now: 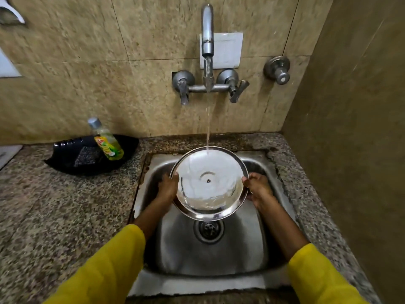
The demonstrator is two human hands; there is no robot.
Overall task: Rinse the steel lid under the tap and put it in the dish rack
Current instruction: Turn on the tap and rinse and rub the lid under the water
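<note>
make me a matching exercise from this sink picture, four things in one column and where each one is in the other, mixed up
Things:
1. round steel lid
2. yellow-green dish soap bottle
3. round metal drain
4. chrome wall tap

Places:
A. on the tiled wall, running water
B. in the black tray on the granite counter
C. held in both hands under the stream
D. in the bottom of the steel sink

Pairs: 1-C, 2-B, 3-D, 4-A
</note>
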